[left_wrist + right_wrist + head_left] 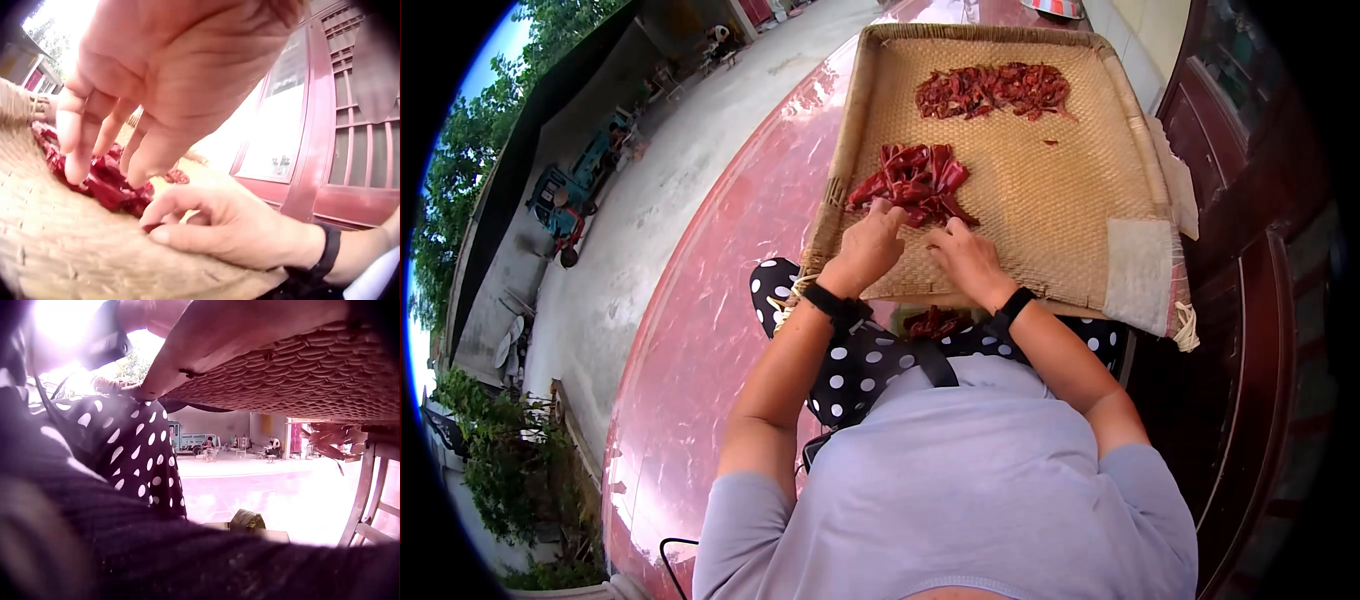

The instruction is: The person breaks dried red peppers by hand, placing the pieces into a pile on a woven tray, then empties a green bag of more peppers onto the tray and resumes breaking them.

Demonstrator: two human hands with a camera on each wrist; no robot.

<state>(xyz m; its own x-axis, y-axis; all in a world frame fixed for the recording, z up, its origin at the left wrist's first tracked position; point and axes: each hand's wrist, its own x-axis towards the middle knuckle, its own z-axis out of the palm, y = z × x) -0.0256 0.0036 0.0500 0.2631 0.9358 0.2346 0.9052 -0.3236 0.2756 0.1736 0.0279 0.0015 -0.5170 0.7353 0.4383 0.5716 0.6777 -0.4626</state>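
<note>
Head view: left hand [872, 250], fingers loose, at near chilli pile [915, 178] on woven tray [1060, 205]; right hand [970, 264] pinches red piece [152, 228], per left wrist view. Judged partway: far chilli heap [995, 90] looks done, near chilli pile left.

One woven tray [1090, 175], two heaps of red peppers [995, 90] in it, one dark-red heap [935, 322] below its near edge, one left hand [872, 245], one right hand [970, 262], two dark wristbands [1014, 306]

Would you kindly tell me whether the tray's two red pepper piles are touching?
Apart: the head view shows bare woven tray between the near pile and the far pile.
</note>
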